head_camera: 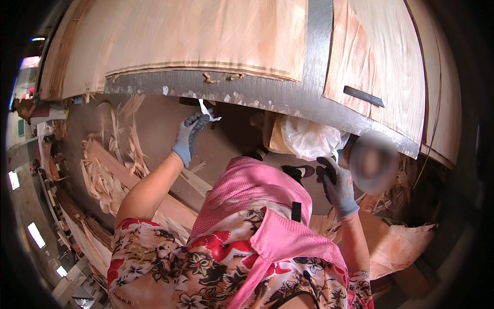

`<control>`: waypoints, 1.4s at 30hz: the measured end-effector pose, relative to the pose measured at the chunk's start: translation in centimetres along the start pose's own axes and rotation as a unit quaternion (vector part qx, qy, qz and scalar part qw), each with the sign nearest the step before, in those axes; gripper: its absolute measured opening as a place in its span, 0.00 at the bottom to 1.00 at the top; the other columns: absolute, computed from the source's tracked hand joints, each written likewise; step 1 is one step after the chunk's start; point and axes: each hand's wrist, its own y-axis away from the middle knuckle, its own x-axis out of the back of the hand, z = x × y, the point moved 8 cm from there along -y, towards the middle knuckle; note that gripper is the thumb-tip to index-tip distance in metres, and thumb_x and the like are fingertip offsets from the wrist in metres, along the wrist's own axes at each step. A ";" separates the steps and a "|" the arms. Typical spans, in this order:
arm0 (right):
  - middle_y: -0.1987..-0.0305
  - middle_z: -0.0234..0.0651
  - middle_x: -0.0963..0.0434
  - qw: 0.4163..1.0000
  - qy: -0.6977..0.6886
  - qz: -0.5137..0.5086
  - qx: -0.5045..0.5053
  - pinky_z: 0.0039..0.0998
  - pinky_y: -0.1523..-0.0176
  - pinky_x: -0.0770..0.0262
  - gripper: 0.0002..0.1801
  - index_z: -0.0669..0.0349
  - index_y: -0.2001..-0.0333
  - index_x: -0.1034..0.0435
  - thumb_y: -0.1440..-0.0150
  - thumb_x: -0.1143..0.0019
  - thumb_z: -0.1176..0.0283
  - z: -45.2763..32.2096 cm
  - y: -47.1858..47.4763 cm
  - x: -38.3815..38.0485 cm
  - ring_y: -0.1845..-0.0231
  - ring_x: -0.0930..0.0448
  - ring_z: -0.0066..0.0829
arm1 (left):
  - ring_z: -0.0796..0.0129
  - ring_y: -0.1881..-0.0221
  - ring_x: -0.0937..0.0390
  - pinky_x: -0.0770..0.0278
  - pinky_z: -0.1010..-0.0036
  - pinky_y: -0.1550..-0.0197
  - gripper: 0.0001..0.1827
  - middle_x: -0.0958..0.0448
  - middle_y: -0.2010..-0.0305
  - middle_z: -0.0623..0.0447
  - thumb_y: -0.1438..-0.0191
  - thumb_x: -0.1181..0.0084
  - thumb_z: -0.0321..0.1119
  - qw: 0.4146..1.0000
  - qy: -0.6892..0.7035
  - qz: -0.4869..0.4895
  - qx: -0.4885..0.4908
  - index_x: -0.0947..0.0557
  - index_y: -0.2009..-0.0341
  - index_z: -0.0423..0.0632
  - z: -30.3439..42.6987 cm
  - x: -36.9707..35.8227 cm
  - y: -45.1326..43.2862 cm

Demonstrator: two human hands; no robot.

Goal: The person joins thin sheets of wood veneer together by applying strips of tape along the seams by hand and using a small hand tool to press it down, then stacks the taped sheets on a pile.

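Observation:
My left hand, in a grey glove with black fingertips, pinches a thin white strip just below the front edge of the metal-topped table. The strip's loose end sticks out past the fingers. My right hand, gloved alike, is below the table edge, close to a clear plastic bag. A short white strip shows at its fingertips; whether they grip it is unclear. Sheets of wood veneer lie stacked on the table, their near edge set back from the metal rim.
A dark flat bar rests on the right-hand veneer. Torn veneer scraps and planks litter the floor at left. More veneer lies at right. A blurred patch covers something beside my right hand. Another person is far left.

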 end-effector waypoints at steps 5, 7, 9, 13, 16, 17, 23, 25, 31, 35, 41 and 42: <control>0.58 0.44 0.16 0.983 -0.155 -0.093 -0.030 0.28 0.55 0.20 0.20 0.69 0.43 0.32 0.40 0.49 0.83 -1.1 -2.6 -3.7 0.59 0.16 0.27 | 0.68 0.44 0.23 0.29 0.74 0.43 0.16 0.18 0.46 0.51 0.39 0.41 0.36 0.982 0.138 -0.093 0.093 0.18 0.48 0.46 0.6 -4.3 4.5; 0.57 0.41 0.17 0.939 -0.314 -0.132 -0.045 0.23 0.60 0.22 0.23 0.67 0.39 0.34 0.39 0.47 0.81 -1.6 -3.3 -6.5 0.62 0.18 0.22 | 0.57 0.38 0.27 0.27 0.65 0.40 0.19 0.25 0.38 0.48 0.33 0.50 0.37 0.970 0.194 -0.101 0.106 0.25 0.42 0.43 0.3 -7.2 6.4; 0.57 0.40 0.18 0.897 -0.390 -0.179 -0.105 0.19 0.66 0.25 0.29 0.63 0.34 0.39 0.38 0.44 0.79 -3.4 -3.6 -7.4 0.64 0.21 0.18 | 0.56 0.35 0.30 0.30 0.64 0.37 0.19 0.29 0.34 0.49 0.33 0.52 0.38 0.944 0.288 -0.124 0.108 0.25 0.40 0.46 1.6 -10.1 7.6; 0.68 0.30 0.21 0.871 -0.459 -0.154 -0.081 0.14 0.75 0.37 0.35 0.62 0.32 0.44 0.40 0.37 0.71 -5.0 -4.3 -7.2 0.72 0.25 0.13 | 0.55 0.31 0.35 0.35 0.60 0.32 0.20 0.35 0.29 0.49 0.32 0.53 0.39 0.882 0.416 -0.208 0.068 0.28 0.38 0.51 2.1 -15.1 9.2; 0.68 0.30 0.21 0.862 -0.488 -0.103 -0.086 0.17 0.71 0.32 0.28 0.61 0.38 0.35 0.41 0.38 0.72 -4.3 -4.4 -6.5 0.74 0.26 0.15 | 0.54 0.31 0.35 0.37 0.58 0.30 0.22 0.36 0.28 0.48 0.33 0.51 0.40 0.879 0.412 -0.229 0.070 0.29 0.37 0.51 0.5 -17.3 8.6; 0.69 0.29 0.22 0.859 -0.499 -0.072 -0.094 0.16 0.73 0.34 0.24 0.62 0.42 0.32 0.40 0.38 0.72 -3.9 -4.3 -6.1 0.75 0.27 0.14 | 0.54 0.31 0.35 0.37 0.58 0.30 0.22 0.36 0.28 0.47 0.33 0.51 0.40 0.860 0.441 -0.245 0.074 0.29 0.37 0.51 0.2 -18.1 8.7; 0.71 0.28 0.21 0.911 -0.408 0.050 -0.025 0.19 0.72 0.30 0.06 0.70 0.60 0.23 0.39 0.44 0.78 -6.1 -1.4 -0.9 0.76 0.25 0.16 | 0.59 0.41 0.26 0.29 0.59 0.37 0.19 0.25 0.40 0.50 0.35 0.48 0.42 0.869 0.386 -0.248 0.185 0.23 0.44 0.49 0.4 -19.8 9.4; 0.72 0.36 0.19 0.958 -0.279 0.041 0.052 0.23 0.65 0.24 0.07 0.70 0.61 0.23 0.46 0.40 0.83 -8.3 0.1 0.8 0.72 0.21 0.20 | 0.57 0.44 0.23 0.25 0.58 0.41 0.20 0.22 0.45 0.48 0.35 0.49 0.46 0.892 0.297 -0.277 0.199 0.23 0.46 0.49 -0.4 -19.0 9.5; 0.70 0.39 0.18 0.968 -0.240 0.015 0.072 0.23 0.64 0.23 0.07 0.72 0.62 0.23 0.45 0.43 0.83 -12.1 3.8 8.7 0.69 0.17 0.23 | 0.57 0.63 0.16 0.18 0.64 0.58 0.33 0.17 0.66 0.43 0.33 0.62 0.59 0.956 0.141 -0.250 0.057 0.16 0.66 0.41 4.5 -15.3 4.6; 0.69 0.37 0.16 0.972 -0.098 -0.056 0.206 0.23 0.67 0.20 0.14 0.73 0.64 0.22 0.43 0.38 0.69 -17.8 3.4 12.2 0.73 0.16 0.28 | 0.58 0.39 0.26 0.34 0.60 0.33 0.43 0.27 0.38 0.41 0.35 0.64 0.68 0.888 0.153 -0.413 -0.132 0.31 0.37 0.39 14.1 -22.6 5.3; 0.81 0.32 0.24 0.962 -0.174 0.196 0.079 0.18 0.81 0.35 0.09 0.72 0.71 0.26 0.49 0.38 0.75 -16.8 4.7 20.3 0.85 0.27 0.17 | 0.59 0.46 0.24 0.29 0.61 0.40 0.49 0.21 0.49 0.44 0.38 0.74 0.73 0.691 0.157 -0.705 0.022 0.24 0.43 0.37 8.5 -36.4 8.7; 0.80 0.31 0.25 0.957 -0.175 0.222 0.065 0.18 0.81 0.37 0.08 0.71 0.71 0.26 0.49 0.38 0.75 -15.9 5.1 21.4 0.85 0.29 0.16 | 0.57 0.51 0.21 0.28 0.58 0.41 0.47 0.20 0.52 0.42 0.38 0.71 0.72 0.671 0.137 -0.726 0.055 0.22 0.45 0.37 9.2 -36.5 9.9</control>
